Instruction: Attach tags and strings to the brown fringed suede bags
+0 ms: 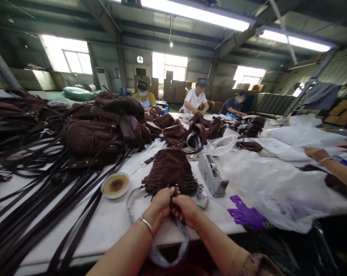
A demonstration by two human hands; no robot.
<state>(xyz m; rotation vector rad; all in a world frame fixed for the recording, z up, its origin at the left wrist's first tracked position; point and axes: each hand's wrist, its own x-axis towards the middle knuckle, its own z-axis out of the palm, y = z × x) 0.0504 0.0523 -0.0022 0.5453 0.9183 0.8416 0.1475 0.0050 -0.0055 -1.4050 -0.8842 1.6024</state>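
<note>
A dark brown fringed bag [173,168] lies on the white table in front of me. At its near edge my left hand [162,202] and my right hand [185,209] meet, fingers closed around a dark bag strap [173,197]. A loop of strap in clear plastic wrap [169,262] hangs below my hands over the table edge. Another wrapped piece with a metal ring [202,198] rests right of the bag. My fingertips partly hide the strap's end.
A grey tape dispenser [210,176] and purple tape [245,212] sit to the right, beside clear plastic bags [265,180]. A shallow dish [115,184] stands left, near heaped brown bags [90,138] and long straps [47,207]. Co-workers sit across; another person's hands [319,154] are at far right.
</note>
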